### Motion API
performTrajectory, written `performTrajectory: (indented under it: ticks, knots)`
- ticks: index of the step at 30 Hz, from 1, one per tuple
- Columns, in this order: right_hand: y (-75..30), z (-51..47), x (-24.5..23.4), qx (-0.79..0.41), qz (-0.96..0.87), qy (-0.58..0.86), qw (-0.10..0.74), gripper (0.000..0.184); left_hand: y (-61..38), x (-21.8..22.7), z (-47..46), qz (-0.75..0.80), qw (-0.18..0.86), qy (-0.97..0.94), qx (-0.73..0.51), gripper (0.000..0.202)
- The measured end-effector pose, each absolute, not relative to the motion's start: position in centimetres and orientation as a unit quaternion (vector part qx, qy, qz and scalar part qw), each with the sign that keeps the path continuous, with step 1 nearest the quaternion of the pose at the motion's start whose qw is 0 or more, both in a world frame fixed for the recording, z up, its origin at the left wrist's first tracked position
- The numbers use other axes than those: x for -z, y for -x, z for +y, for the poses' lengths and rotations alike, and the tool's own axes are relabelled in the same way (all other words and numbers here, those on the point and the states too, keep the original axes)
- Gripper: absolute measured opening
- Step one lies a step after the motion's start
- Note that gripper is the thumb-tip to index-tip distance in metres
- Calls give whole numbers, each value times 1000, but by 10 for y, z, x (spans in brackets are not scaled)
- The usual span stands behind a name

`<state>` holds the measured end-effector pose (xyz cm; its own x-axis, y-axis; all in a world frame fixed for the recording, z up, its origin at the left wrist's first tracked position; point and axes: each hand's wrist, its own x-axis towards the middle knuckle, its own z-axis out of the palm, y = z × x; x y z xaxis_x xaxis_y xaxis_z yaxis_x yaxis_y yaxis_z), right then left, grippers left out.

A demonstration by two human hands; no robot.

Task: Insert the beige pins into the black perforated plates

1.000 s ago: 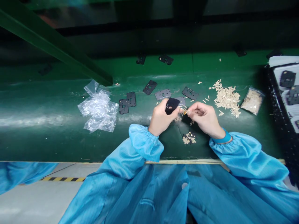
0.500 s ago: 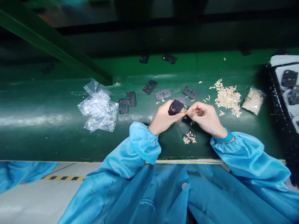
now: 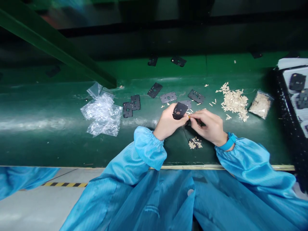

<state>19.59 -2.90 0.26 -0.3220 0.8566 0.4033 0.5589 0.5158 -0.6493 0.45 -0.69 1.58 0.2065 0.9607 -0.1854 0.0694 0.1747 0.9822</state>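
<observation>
My left hand (image 3: 169, 121) grips a black plate with cutouts (image 3: 180, 110), holding it tilted above the green bench. At the plate's right corner my right hand (image 3: 208, 125) is pinched, its fingertips meeting the left thumb at a tiny yellow piece (image 3: 189, 116). Who holds that piece is hard to make out. Just beyond the hands lie a grey plate (image 3: 168, 97) and another dark plate (image 3: 196, 96). Below them sits a small heap of beige and black bits (image 3: 195, 143). To the right spreads a pile of beige strips (image 3: 234, 101).
A stack of clear plastic bags (image 3: 102, 110) lies left, beside overlapping black plates (image 3: 132, 105). Right of the strips rests a filled zip bag (image 3: 261, 104). A black-edged tray (image 3: 285, 96) with dark parts borders the right. A green beam (image 3: 72, 51) slants across the upper left.
My right hand has moved slightly left, its fingertips now against the plate's corner. The held plate has shifted a little left and tilted.
</observation>
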Motion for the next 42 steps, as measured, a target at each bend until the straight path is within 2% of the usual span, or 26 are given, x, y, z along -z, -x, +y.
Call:
performTrajectory:
  ticks: [6,9,11,15,20,25,28,31,34,37,39,42]
  knots:
    - [-195,-26,-9,-215,-738,509,387,8,-3,-14,-9,512,521,-571,-375,23]
    - [-204,-17,-9,-200,-696,567,393,16,3,-11,-10,520,432,-634,-376,24]
    - [-210,-12,-6,-224,-691,581,367,26,8,-8,-10,503,358,-691,-375,25]
    - [-213,-10,-5,-409,-647,550,334,17,20,0,-7,434,219,-786,-382,29]
    - [-205,-16,-18,-719,-463,439,278,33,23,5,-5,395,193,-812,-384,32]
    - [-199,-19,-24,-803,-350,396,277,28,22,2,-6,398,216,-817,-357,33]
    - [-197,-20,-23,-788,-364,402,291,24,20,2,-8,403,253,-803,-360,33]
    - [-194,-22,-23,-695,-441,452,343,17,13,2,-11,435,318,-742,-399,38]
    - [-191,-26,-21,-558,-515,518,394,13,1,2,-14,489,463,-607,-423,40]
    - [-187,-29,-17,-472,-546,556,412,12,-7,2,-15,486,600,-473,-424,40]
    - [-186,-31,-14,-438,-562,566,414,11,-9,3,-14,474,626,-445,-431,36]
    - [-185,-32,-11,-396,-588,576,408,11,-8,2,-12,472,600,-465,-448,28]
